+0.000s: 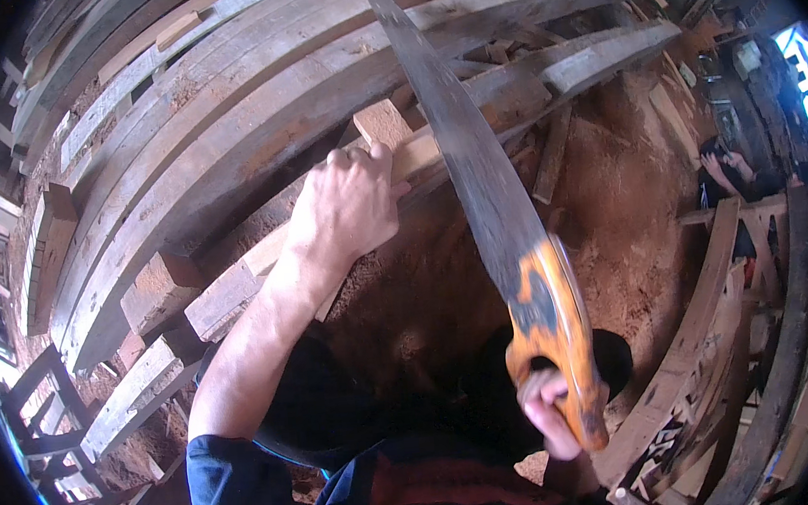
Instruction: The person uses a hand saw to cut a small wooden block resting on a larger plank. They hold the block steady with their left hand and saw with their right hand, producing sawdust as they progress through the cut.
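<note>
My left hand (351,200) grips a pale length of timber (415,157), fingers curled over it beside a short upright wood block (378,120). My right hand (549,412) is closed on the yellow-orange wooden handle of a handsaw (462,167). The long grey blade slants up and to the left from the handle, crossing over the timber just right of my left hand. Whether its teeth touch the wood I cannot tell. Under the timber is reddish-brown sawdust-covered ground (602,237), with my dark-clothed legs below.
Long curved planks (268,92) fill the upper left, with short blocks (156,291) among them. More timbers (714,332) stand along the right, where another person's hands (720,171) show near a trestle. A dark slatted frame (42,414) is at the left edge.
</note>
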Tool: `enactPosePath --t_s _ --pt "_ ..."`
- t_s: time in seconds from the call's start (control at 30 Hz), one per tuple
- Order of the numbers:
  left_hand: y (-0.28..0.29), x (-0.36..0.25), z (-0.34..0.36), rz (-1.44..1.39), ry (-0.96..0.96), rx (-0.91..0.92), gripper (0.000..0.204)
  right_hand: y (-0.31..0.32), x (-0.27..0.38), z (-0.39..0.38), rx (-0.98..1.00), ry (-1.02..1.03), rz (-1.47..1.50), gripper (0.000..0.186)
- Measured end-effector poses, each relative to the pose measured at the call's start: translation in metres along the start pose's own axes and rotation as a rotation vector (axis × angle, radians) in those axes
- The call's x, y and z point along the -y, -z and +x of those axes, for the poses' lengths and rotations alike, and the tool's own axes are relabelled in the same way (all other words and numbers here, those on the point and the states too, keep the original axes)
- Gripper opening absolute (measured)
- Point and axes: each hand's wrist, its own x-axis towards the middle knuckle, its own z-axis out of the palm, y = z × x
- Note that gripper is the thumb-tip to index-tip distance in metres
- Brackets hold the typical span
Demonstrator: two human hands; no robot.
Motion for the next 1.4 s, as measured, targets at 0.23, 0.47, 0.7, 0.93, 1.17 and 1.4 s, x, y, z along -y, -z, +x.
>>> enactPosePath --t_s 0.23,0.47,0.7,0.93,1.17,1.4 --pt "-0.009 -0.004 -0.007 0.014 0.036 -0.03 0.04 -0.033 -0.013 0.09 0.056 0.215 -0.321 0.019" --pt "-0.003 0.001 -0.001 0.021 0.027 -0.022 0.04 0.006 -0.005 -0.048 -0.01 -0.062 -0.099 0.021" --pt "-0.006 0.001 -0.001 -0.005 0.019 -0.043 0.037 0.003 0.01 -0.029 0.037 -0.013 -0.069 0.026" --pt "-0.041 -0.043 -0.035 0.359 -0.282 0.048 0.027 -0.039 -0.014 0.085 0.094 0.131 -0.341 0.014" --pt "-0.046 -0.05 -0.036 0.132 -0.188 0.054 0.025 -0.003 -0.008 0.064 -0.071 0.074 0.147 0.017" --pt "-0.008 -0.033 -0.037 -0.05 -0.107 -0.038 0.032 0.042 0.041 0.08 0.183 0.242 -0.131 0.024"
